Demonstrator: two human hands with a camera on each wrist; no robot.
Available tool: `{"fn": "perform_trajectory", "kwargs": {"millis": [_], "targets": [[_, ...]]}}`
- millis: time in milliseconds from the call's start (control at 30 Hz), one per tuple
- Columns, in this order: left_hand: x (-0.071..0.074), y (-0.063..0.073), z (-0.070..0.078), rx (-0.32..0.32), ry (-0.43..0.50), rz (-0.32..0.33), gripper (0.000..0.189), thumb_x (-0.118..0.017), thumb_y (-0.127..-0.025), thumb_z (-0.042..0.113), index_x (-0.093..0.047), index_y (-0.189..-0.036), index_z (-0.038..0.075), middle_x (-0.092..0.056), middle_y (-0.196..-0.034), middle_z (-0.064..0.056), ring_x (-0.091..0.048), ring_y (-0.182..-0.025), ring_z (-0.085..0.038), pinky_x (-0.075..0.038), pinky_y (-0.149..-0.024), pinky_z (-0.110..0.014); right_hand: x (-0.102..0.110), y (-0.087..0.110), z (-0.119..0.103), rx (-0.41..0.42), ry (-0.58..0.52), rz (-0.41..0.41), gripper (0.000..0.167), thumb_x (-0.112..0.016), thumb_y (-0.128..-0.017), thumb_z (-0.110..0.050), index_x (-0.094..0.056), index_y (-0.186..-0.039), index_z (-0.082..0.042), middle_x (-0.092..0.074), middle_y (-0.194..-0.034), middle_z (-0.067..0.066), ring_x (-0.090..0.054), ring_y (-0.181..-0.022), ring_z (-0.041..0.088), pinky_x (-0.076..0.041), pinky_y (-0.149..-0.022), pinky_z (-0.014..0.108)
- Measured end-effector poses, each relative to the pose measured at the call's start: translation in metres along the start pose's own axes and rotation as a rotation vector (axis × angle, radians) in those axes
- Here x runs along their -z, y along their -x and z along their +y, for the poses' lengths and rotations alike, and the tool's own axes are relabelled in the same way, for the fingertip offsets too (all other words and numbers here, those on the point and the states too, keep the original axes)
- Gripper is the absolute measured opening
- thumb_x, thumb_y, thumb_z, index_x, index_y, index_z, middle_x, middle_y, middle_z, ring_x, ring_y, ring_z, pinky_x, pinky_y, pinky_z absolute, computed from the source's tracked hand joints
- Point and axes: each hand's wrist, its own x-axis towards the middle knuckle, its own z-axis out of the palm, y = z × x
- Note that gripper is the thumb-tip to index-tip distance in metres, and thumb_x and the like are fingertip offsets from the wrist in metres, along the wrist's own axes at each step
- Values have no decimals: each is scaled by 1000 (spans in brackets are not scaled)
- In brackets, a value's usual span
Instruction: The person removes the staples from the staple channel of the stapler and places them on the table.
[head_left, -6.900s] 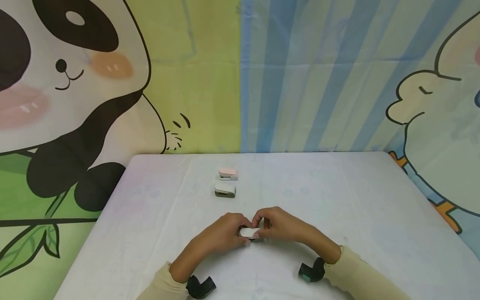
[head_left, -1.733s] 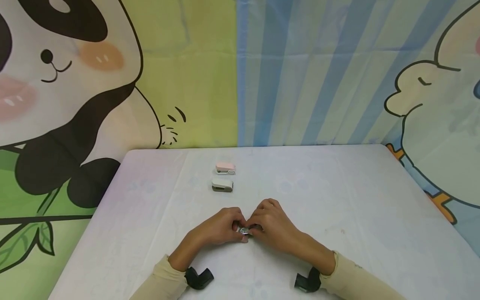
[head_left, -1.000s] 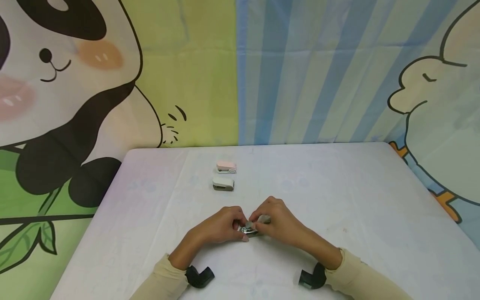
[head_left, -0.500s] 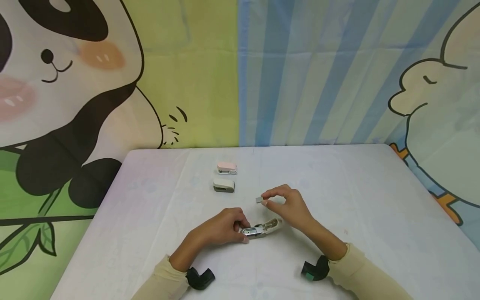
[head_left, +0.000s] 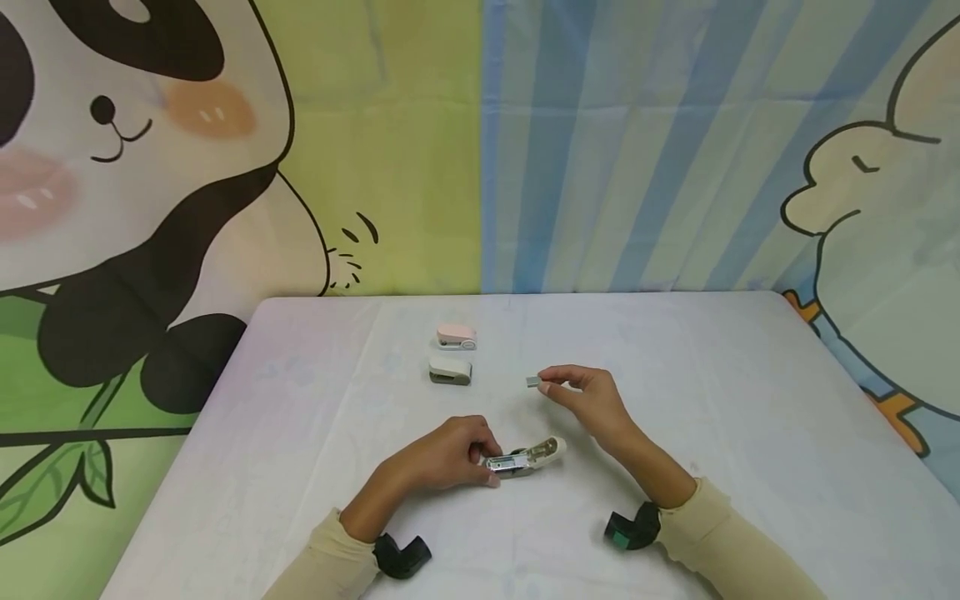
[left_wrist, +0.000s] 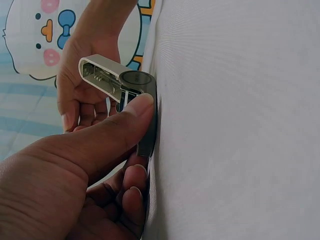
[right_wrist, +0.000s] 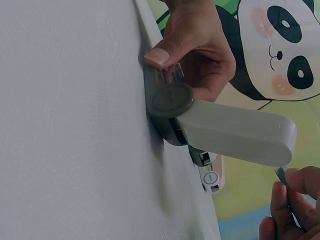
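A white-and-grey stapler [head_left: 543, 452] lies near the middle of the table with its top arm swung wide back, baring the metal staple channel. My left hand [head_left: 450, 454] pinches the base's front end between thumb and fingers; in the left wrist view the thumb lies along the side of the stapler [left_wrist: 102, 75]. Beyond the stapler and to its right, my right hand [head_left: 596, 404] pinches a short grey strip of staples [head_left: 532, 382] between thumb and forefinger. That strip of staples [right_wrist: 281, 175] shows just past the raised arm's tip in the right wrist view, apart from the stapler.
Behind the hands stand two more staplers, one white and grey [head_left: 450, 372], the other pink and white [head_left: 456, 337]. A white cloth covers the table [head_left: 675, 358]. Behind the table hangs a printed cartoon backdrop [head_left: 405, 150].
Earlier the stapler was closed, between both hands. Its top has been swung open, and my right hand has drawn the staple strip away, up and to the right. My left hand keeps its place.
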Motion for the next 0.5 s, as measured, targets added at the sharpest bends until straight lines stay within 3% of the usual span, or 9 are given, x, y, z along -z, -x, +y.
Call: {"fn": "perform_trajectory", "kwargs": {"millis": [100,300,500], "targets": [[0,0,0,4,2,-3,23,-84,-77,21,-72,-95,14,-56,-83,5,-52,-74,-7,-45,-66,-23,1,-3,2,4,-12,27,22,-73,-88,-20,-74,-105,-5,-70,-100,6,-53,-112,22,-35,-100,45],[0,1,1,13,-8,-8,23,-84,-77,21,-72,-96,14,-56,-83,6,-52,-74,-6,-45,-66,-22,0,-21,6,-68,-53,85,27,-72,-89,-24,-73,-110,-6,-70,-105,4,-59,-95,19,-49,-82,38],[-1,1,0,3,-13,-3,24,-84,-78,22,-72,-96,14,-55,-83,6,-51,-74,-5,-46,-67,-22,4,-51,9,1,38,145,23,-72,-90,-20,-73,-107,-4,-70,-99,9,-57,-95,20,-45,-73,31]]}}
